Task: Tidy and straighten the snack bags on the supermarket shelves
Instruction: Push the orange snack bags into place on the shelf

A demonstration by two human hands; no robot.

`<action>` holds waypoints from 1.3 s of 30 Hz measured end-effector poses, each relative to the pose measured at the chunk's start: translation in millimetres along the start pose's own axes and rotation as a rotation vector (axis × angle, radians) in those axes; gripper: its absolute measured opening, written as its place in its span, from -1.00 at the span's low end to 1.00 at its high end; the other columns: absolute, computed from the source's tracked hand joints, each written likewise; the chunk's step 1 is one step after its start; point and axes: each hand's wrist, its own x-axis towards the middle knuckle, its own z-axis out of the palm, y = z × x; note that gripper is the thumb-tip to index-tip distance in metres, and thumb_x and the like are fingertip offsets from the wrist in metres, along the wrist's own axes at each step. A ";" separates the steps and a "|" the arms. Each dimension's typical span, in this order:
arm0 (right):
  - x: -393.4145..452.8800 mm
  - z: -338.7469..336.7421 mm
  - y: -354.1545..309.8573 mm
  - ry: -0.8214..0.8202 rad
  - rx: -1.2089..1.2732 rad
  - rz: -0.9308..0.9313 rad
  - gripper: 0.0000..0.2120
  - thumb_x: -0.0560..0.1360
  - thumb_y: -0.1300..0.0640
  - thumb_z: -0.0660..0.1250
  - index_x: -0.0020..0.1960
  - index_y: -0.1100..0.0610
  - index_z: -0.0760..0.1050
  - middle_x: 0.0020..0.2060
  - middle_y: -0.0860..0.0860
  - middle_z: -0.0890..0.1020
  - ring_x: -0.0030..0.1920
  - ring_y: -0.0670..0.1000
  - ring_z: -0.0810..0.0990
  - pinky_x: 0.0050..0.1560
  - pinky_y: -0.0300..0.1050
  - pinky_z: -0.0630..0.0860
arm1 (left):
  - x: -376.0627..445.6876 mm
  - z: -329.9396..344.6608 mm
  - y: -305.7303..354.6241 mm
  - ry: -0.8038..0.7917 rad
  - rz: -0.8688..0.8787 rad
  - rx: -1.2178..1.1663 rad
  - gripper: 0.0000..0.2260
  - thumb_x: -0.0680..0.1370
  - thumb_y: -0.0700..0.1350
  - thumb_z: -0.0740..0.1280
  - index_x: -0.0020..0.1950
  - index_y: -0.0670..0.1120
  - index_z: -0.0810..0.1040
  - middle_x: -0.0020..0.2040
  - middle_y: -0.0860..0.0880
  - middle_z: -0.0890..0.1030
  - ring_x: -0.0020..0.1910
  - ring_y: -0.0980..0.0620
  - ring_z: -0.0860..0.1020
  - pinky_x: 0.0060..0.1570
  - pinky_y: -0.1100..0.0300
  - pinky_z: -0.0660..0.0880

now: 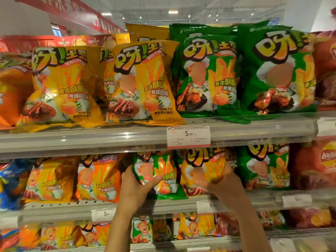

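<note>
On the middle shelf (163,203), left hand (135,186) fingers clasp the green bag (160,176) while right hand (221,180) fingers curl round the yellow bag (204,168) at its 3 o'clock; uneven pulling risks toppling either bag off the lip.

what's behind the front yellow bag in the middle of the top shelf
Another yellow bag stands behind the front yellow bag, its top edge showing above. The rest is covered.

Bright ceiling lights (173,12), glare on bags, blurred, bowed edges
</note>
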 end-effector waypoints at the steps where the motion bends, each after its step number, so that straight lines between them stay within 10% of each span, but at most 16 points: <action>1: 1.1 -0.4 0.7 -0.009 0.006 0.008 -0.15 -0.03 -0.43 0.56 0.11 -0.02 0.43 -0.23 -0.08 0.65 -0.16 -0.02 0.65 -0.04 0.03 0.61 | 1.5 -1.1 -1.2 -0.013 -0.030 -0.009 -0.14 0.17 0.28 0.54 0.36 -0.05 0.39 0.17 -0.01 0.57 0.16 -0.02 0.56 0.12 0.04 0.55; 8: 9.3 4.3 8.7 0.008 0.059 -0.021 -0.44 0.11 -0.26 0.68 -0.06 -0.12 0.48 -0.23 -0.17 0.69 -0.13 -0.13 0.67 -0.01 -0.04 0.61 | 7.1 -9.2 3.8 -0.078 -0.069 -0.031 -0.19 0.12 0.20 0.57 0.28 -0.02 0.41 0.07 0.08 0.58 -0.01 0.20 0.54 -0.16 0.38 0.41; 13: 6.2 4.7 2.9 0.073 0.040 -0.076 -0.37 0.02 -0.48 0.56 -0.05 -0.22 0.48 -0.22 -0.28 0.68 -0.20 -0.23 0.66 -0.18 -0.23 0.55 | 8.3 -10.8 0.2 -0.067 -0.064 -0.087 -0.34 0.12 0.13 0.59 0.15 0.05 0.47 0.04 0.05 0.62 0.00 0.13 0.58 -0.18 0.40 0.43; 17: 2.0 1.9 -9.5 0.180 -0.037 -0.164 -0.27 0.07 -0.62 0.43 -0.08 -0.06 0.46 -0.37 -0.07 0.62 -0.38 -0.04 0.61 -0.26 0.04 0.62 | 10.2 -14.7 -2.5 -0.059 -0.051 -0.131 -0.38 0.15 0.10 0.60 0.14 0.05 0.50 0.04 0.03 0.66 0.02 0.09 0.62 -0.14 0.35 0.48; 21: -6.1 -10.4 -18.0 0.132 -0.127 -0.067 -0.14 0.00 -0.56 0.42 0.11 -0.03 0.44 -0.17 -0.08 0.67 -0.11 0.03 0.65 -0.05 0.04 0.61 | 8.6 -13.8 -3.4 -0.017 -0.018 -0.155 -0.53 0.20 0.04 0.63 -0.01 0.14 0.47 -0.20 0.24 0.69 -0.13 0.32 0.63 -0.33 0.51 0.47; 25: -16.2 -22.8 -7.6 0.173 -0.091 -0.053 -0.39 0.16 -0.30 0.60 -0.01 -0.08 0.35 -0.24 -0.11 0.60 -0.11 0.06 0.63 -0.06 0.07 0.56 | 6.1 -10.9 -6.0 0.005 -0.007 -0.187 -0.44 0.14 0.10 0.62 0.07 0.08 0.53 -0.14 0.16 0.71 -0.13 0.28 0.64 -0.30 0.47 0.50; 35: -47.5 -55.0 -2.5 0.130 0.052 0.016 -0.35 0.02 -0.36 0.57 -0.01 -0.19 0.43 -0.25 -0.39 0.63 -0.24 -0.35 0.60 -0.35 -0.37 0.41 | -5.4 22.5 5.9 0.032 0.084 -0.227 -0.38 0.12 0.05 0.65 0.12 0.05 0.52 -0.07 0.15 0.70 -0.10 0.25 0.65 -0.23 0.37 0.57; 39: -61.8 -70.9 9.9 0.130 0.100 0.091 -0.30 -0.03 -0.33 0.60 0.03 -0.18 0.45 -0.11 -0.19 0.67 -0.11 -0.11 0.64 -0.22 -0.19 0.50 | -12.0 48.7 16.9 0.018 0.149 -0.186 -0.35 0.10 0.10 0.66 0.11 0.17 0.47 -0.02 0.26 0.65 -0.04 0.32 0.61 -0.19 0.43 0.53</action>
